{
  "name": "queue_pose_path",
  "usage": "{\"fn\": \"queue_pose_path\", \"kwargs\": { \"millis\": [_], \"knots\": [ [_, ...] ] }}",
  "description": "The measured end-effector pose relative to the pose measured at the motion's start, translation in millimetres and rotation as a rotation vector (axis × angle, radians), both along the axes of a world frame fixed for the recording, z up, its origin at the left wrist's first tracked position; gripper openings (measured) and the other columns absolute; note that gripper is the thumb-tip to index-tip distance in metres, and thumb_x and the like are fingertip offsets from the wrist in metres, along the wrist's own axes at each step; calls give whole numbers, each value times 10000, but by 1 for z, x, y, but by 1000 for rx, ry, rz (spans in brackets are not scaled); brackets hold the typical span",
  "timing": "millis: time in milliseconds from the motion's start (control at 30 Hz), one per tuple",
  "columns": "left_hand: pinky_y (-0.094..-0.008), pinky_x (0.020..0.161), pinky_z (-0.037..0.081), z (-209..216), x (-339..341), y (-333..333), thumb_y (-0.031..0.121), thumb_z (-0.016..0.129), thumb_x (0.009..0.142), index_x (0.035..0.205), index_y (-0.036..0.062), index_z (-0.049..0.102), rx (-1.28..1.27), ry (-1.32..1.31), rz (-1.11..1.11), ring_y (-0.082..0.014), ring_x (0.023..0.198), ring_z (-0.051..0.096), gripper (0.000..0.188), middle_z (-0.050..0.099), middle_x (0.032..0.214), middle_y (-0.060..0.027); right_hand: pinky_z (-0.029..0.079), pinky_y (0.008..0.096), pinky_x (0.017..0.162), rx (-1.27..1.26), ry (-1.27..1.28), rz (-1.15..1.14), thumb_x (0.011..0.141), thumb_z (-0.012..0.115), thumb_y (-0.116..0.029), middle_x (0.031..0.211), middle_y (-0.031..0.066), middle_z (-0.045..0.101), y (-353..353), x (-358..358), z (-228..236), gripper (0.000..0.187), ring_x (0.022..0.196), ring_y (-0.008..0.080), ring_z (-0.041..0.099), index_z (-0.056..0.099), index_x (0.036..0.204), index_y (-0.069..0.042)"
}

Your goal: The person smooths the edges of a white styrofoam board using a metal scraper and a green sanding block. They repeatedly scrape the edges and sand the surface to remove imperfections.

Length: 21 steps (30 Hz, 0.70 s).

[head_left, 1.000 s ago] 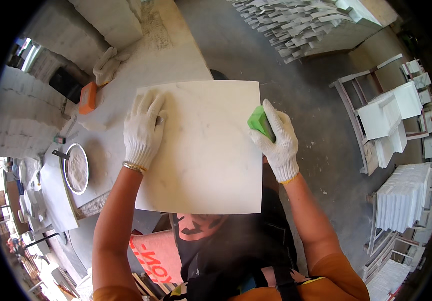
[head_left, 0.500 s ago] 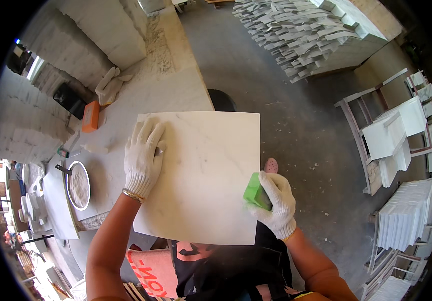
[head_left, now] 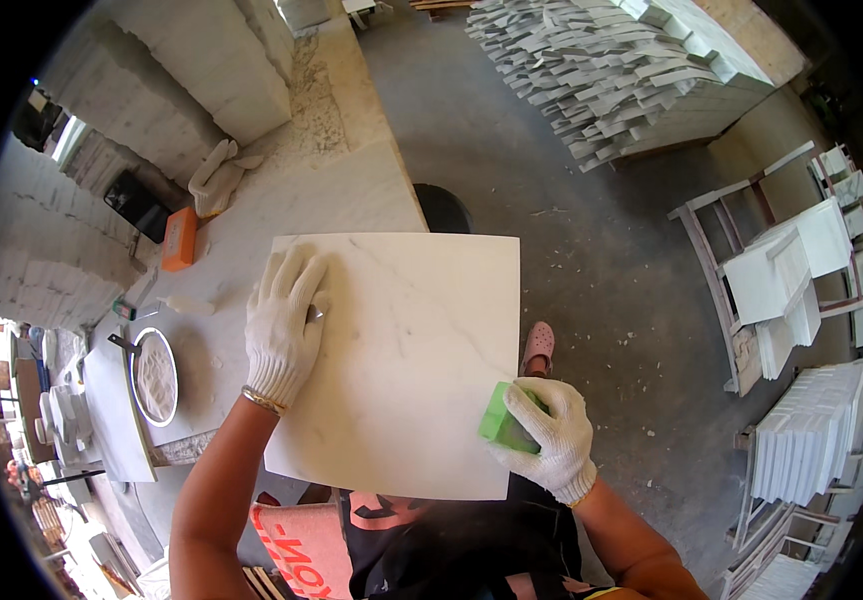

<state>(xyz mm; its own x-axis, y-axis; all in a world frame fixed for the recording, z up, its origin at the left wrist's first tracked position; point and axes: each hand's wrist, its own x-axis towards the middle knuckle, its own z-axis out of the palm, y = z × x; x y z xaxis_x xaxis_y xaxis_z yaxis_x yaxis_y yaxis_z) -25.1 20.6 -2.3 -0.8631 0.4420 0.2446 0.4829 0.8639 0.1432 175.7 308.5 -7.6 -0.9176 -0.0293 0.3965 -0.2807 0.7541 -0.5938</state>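
A square white marble slab [head_left: 391,370] with faint grey veins lies flat in front of me, partly over the worktable and jutting past its right edge. My left hand [head_left: 286,325], in a white knit glove, rests palm down on the slab's left side with fingers stretched out. A small grey spot shows by its thumb. In my right hand [head_left: 556,440], also gloved, a green sanding block [head_left: 511,420] is gripped at the slab's right edge, near the lower corner. The block's face against the edge is mostly hidden.
On the worktable [head_left: 281,200] are a round pan of white powder [head_left: 156,377], an orange box [head_left: 179,240], a black object [head_left: 136,205] and spare gloves [head_left: 216,180]. Stacked stone strips [head_left: 611,75] stand far right. Racks hold white slabs [head_left: 806,440]. A dark bucket [head_left: 441,208] sits beside the table.
My right hand has slid the green block toward me along the slab's right edge. The slab and left hand sit slightly lower in view or nearly unchanged. More of a pink shoe shows.
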Motion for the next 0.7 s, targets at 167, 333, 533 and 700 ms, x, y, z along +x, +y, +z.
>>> {"fn": "queue_pose_path", "kwargs": {
  "millis": [167, 333, 533, 700],
  "knots": [
    [-506, 1093, 395, 1, -5, 1, 134, 620, 896, 1370, 147, 597, 69, -28, -22, -386, 1372, 453, 475, 524, 1468, -123, 519, 369, 931, -164, 160, -197, 721, 856, -249, 1212, 87, 662, 37, -124, -25, 715, 1082, 266, 640, 620, 1391, -161],
    [-495, 1069, 413, 3, -7, 2, 118, 639, 874, 1358, 138, 597, 78, 47, -57, -377, 1358, 460, 487, 537, 1446, -123, 512, 370, 959, -255, 60, -269, 761, 840, -227, 1222, 112, 659, 45, -158, -24, 719, 1094, 285, 639, 585, 1427, -131],
    [-522, 1074, 408, -3, -3, -3, 127, 650, 867, 1365, 161, 581, 74, -14, -4, -378, 1358, 451, 503, 520, 1459, -116, 510, 436, 954, -16, -28, -21, 661, 880, -227, 1216, 145, 676, -18, 36, 3, 754, 1046, 337, 660, 620, 1353, -77],
    [-492, 1061, 422, -4, -2, 2, 163, 618, 913, 1373, 125, 587, 38, 37, -11, -384, 1333, 478, 463, 535, 1451, -132, 513, 444, 954, -36, 32, -49, 653, 874, -196, 1205, 146, 681, -7, 7, -2, 694, 1047, 332, 661, 659, 1296, -46]
  ]
}}
